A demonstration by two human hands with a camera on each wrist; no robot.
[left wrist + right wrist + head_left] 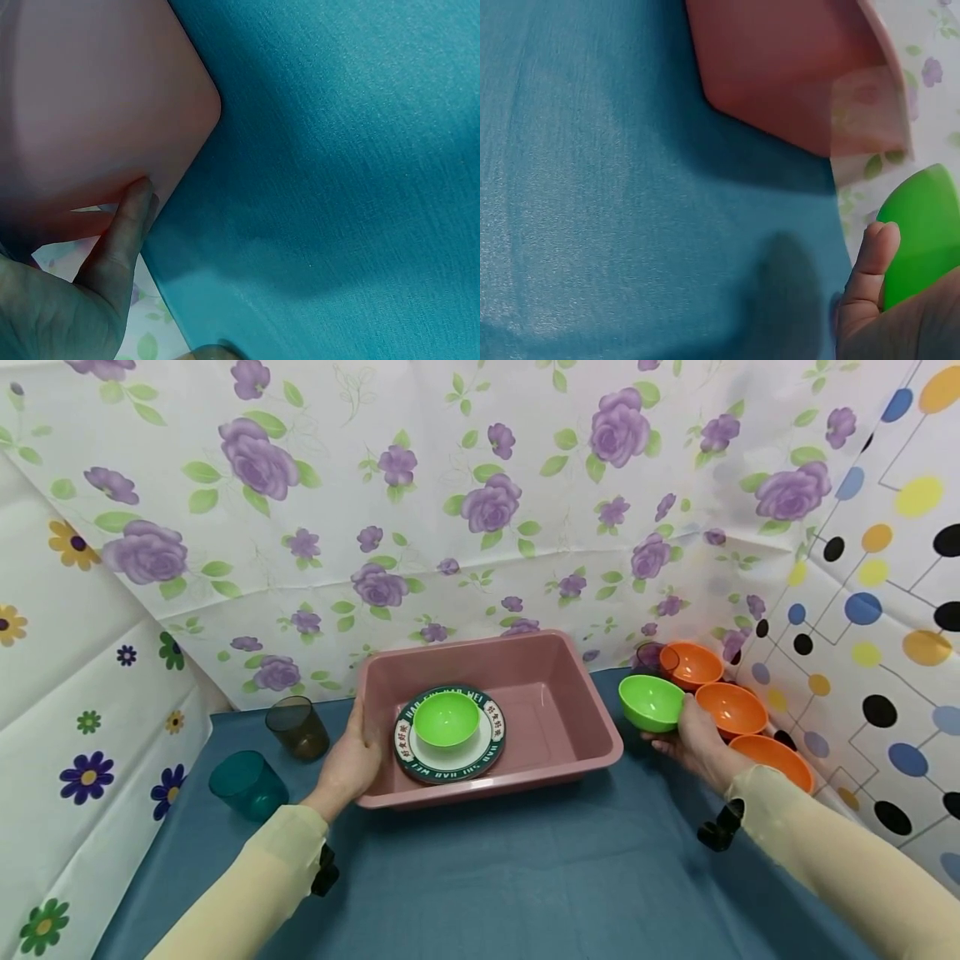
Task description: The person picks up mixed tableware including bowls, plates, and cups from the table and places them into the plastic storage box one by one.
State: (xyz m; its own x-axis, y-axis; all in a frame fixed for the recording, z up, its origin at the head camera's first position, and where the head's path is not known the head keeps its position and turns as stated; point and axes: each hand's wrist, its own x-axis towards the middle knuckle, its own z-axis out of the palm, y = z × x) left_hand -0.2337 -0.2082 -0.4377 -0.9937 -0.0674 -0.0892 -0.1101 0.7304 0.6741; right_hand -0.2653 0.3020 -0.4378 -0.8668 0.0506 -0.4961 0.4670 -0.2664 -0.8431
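A pink plastic tub (540, 718) stands on the blue tabletop, slightly tilted in the head view. My left hand (348, 768) grips its left end; in the left wrist view, fingers (127, 225) lie against the tub's outer wall (112, 97). Inside the tub, toward its left, a green bowl (446, 720) sits on a white plate with a green rim (408, 760). To the right of the tub, my right hand (701, 743) holds another green bowl (649, 702) by its side, tipped a little. The right wrist view shows this bowl (922, 232) only partly.
Several orange bowls (731, 710) stand along the right wall, beside a purplish transparent cup (651, 657). Left of the tub are a brown transparent cup (297, 728) and a teal cup (250, 787). A flowered sheet (420, 527) hangs behind the table.
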